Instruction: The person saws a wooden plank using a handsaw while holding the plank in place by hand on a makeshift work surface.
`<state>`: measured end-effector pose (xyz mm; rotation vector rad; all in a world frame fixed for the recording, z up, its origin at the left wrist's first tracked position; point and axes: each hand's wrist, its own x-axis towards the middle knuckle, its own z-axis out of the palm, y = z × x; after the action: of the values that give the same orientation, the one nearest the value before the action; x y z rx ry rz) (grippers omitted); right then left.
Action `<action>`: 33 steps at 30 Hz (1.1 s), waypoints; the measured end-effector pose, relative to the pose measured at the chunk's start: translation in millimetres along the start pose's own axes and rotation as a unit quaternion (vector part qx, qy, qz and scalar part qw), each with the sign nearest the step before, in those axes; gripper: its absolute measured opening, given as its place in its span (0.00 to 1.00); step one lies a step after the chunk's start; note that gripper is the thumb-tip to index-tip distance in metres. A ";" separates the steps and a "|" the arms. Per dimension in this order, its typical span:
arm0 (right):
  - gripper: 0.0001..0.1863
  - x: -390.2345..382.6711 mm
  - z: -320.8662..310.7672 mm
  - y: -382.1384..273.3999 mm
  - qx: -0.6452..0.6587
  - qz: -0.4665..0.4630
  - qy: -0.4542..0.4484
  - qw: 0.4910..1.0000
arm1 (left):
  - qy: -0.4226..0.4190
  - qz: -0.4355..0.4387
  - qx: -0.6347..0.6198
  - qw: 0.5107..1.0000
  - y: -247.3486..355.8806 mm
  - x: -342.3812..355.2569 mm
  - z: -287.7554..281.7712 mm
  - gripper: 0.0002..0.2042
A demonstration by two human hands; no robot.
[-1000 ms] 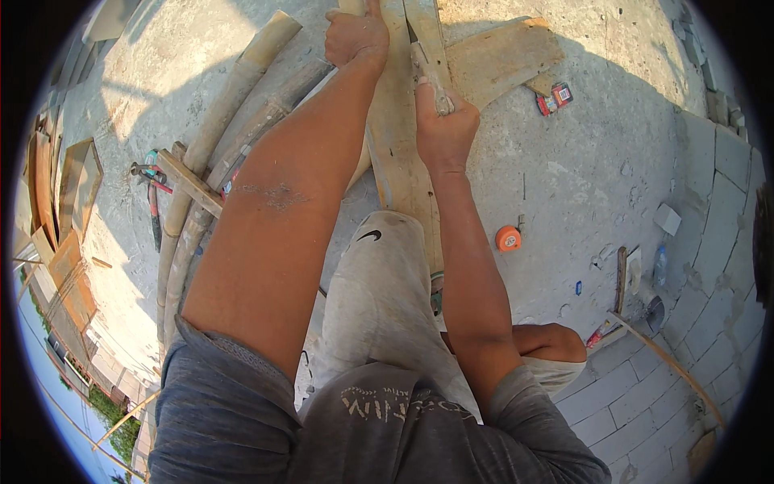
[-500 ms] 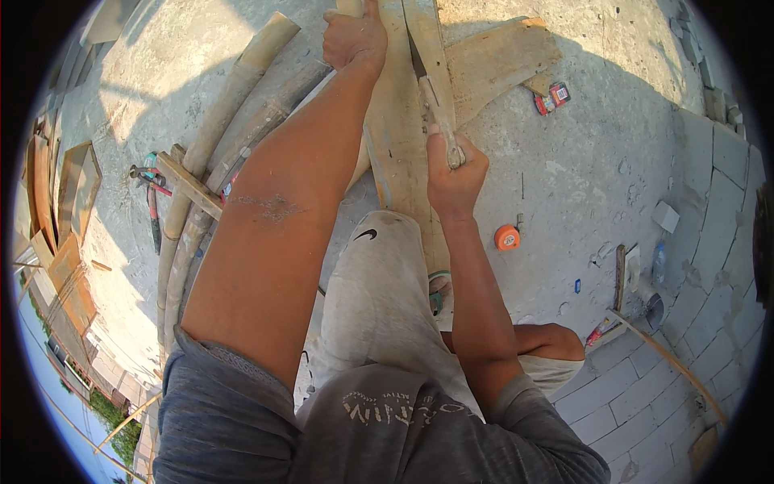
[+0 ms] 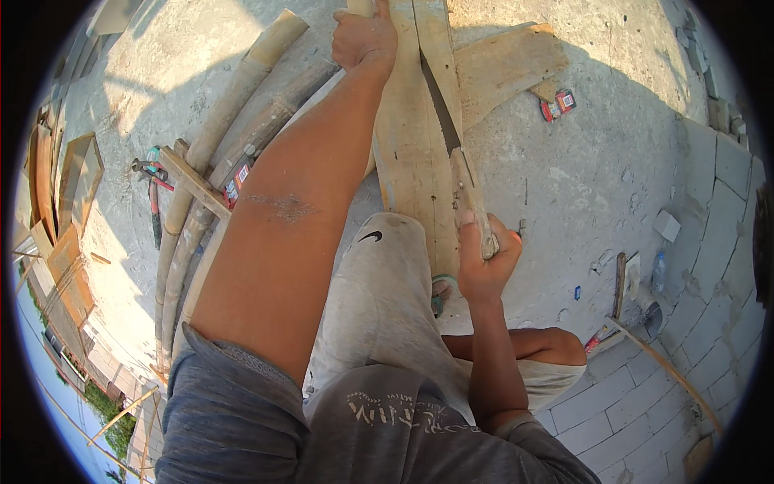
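Concrete floor (image 3: 556, 202), bearing one board (image 3: 407, 121), upper centre, seemingly part-sawn, its lower stretch apparently uncut; saw (image 3: 461, 167) gripped in right hand (image 3: 486, 264), centre; left hand (image 3: 364, 40) at board's upper-left edge, grip unclear.

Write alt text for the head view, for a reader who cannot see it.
A person's right hand grips a handsaw set lengthwise along a wooden board, the left hand at the board's left edge. Round poles lie farther left on a grey floor.
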<state>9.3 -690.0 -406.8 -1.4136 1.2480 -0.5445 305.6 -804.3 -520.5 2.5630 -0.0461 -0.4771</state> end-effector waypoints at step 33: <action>0.13 105.2 66.8 58.0 0.029 -0.090 0.005 0.995 | -0.005 0.017 -0.019 1.000 14.0 -6.6 8.4 0.40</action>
<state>80.4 -745.1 -510.7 -1.4845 1.1096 -0.7057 297.4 -819.7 -518.0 2.5178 -0.0832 -0.4733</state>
